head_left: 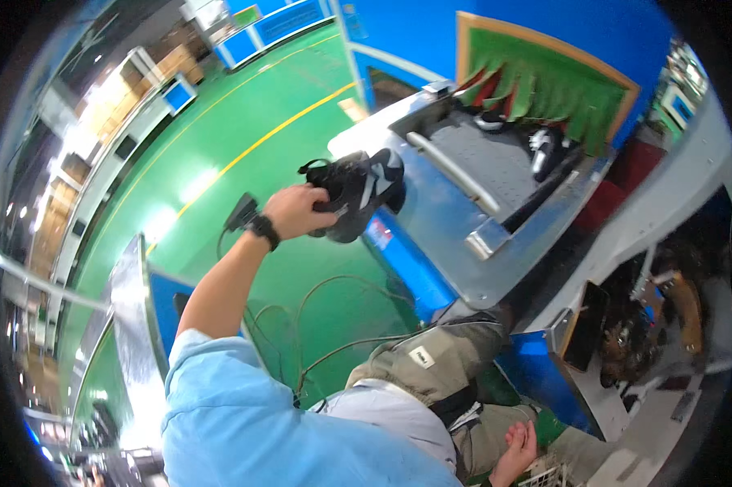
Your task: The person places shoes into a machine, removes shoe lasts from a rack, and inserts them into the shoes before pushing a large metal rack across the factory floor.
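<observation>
My left hand (299, 213), reaching out over the floor, is closed on a black shoe (351, 195) with pale grey stripes. Beside the corner of a metal-topped conveyor table (431, 223), the shoe hangs partly over that edge. Blur hides whether a second shoe is bunched with it. A black strap (262, 231) with a small dark device goes around my left wrist. Low down by my lap, my right hand (518, 451) has its fingers loosely bent and apart, with nothing in it.
On the grey conveyor belt (475, 158) lie a black-and-white shoe (546, 150) and another shoe (489, 122) by the green curtain flaps (536, 93). Cables (333, 349) trail over the green floor. A blue-sided bench (544, 377) with tools stands at my right.
</observation>
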A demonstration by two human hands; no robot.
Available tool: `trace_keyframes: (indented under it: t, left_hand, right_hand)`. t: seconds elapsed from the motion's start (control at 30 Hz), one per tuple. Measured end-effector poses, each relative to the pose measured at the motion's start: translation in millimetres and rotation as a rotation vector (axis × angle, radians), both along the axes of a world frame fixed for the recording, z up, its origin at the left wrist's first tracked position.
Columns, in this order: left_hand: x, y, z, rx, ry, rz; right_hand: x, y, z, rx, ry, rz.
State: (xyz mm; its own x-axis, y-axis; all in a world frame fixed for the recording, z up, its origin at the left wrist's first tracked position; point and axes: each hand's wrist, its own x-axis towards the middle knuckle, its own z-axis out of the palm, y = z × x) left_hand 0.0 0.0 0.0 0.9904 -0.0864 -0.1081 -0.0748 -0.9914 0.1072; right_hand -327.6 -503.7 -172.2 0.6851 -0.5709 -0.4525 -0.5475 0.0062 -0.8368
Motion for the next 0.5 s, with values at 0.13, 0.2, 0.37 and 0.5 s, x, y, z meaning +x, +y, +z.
trace_keyframes:
  t: [0.13, 0.2, 0.37, 0.5]
  left_hand:
    - [-166.7, 86.8, 7.6, 0.032, -0.065, 0.184]
    - [-235.3, 145.0, 23.5, 0.098, -0.104, 0.346]
    - [-434.8, 230.8, 61.2, 0.445, -0.373, 0.882]
    - [-468.9, 246.0, 80.4, 0.963, -0.839, 1.773]
  right_hand:
    - [9.1, -15.5, 15.2, -0.112, -0.036, 0.234]
    - [31.1, 9.5, 6.9, -0.114, -0.069, 0.254]
    - [61.8, 2.1, 3.7, -0.253, -0.122, 0.527]
    - [78.9, 15.4, 20.3, -0.265, -0.221, 0.459]
